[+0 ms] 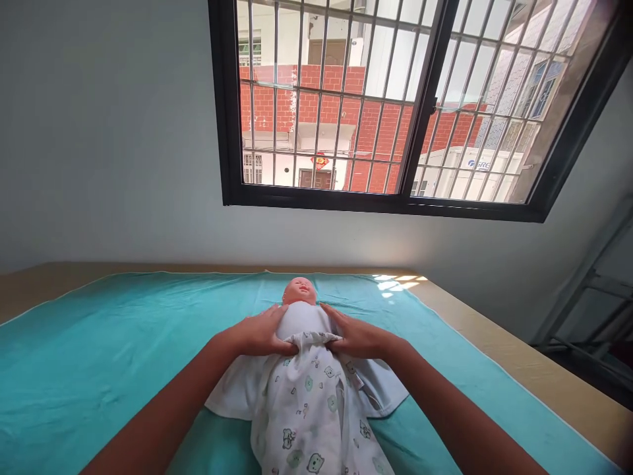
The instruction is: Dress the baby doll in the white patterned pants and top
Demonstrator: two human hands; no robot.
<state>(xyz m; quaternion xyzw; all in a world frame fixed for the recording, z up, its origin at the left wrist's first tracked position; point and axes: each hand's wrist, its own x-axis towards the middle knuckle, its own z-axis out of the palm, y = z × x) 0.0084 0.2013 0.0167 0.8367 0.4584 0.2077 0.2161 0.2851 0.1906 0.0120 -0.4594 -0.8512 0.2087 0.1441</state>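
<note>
A baby doll (300, 290) lies on its back, its head toward the wall. It wears a white top (302, 320), whose lower parts spread out at both sides. Printed white baby pants (306, 396) with green animal figures cover its lower body, the gathered waistband across the belly. My left hand (264, 333) is around the doll's left-of-picture side, thumb on the waistband. On the other side my right hand (353, 333) mirrors it, thumb also at the waistband. Both hands look closed on the pants' top edge; the fingertips are partly hidden against the doll's sides.
A turquoise sheet (123, 349) with some wrinkles covers most of the wooden surface (494, 343). Behind stands a grey wall (109, 145) with a barred, black-framed window (316, 198). A metal frame (583, 297) is at the right.
</note>
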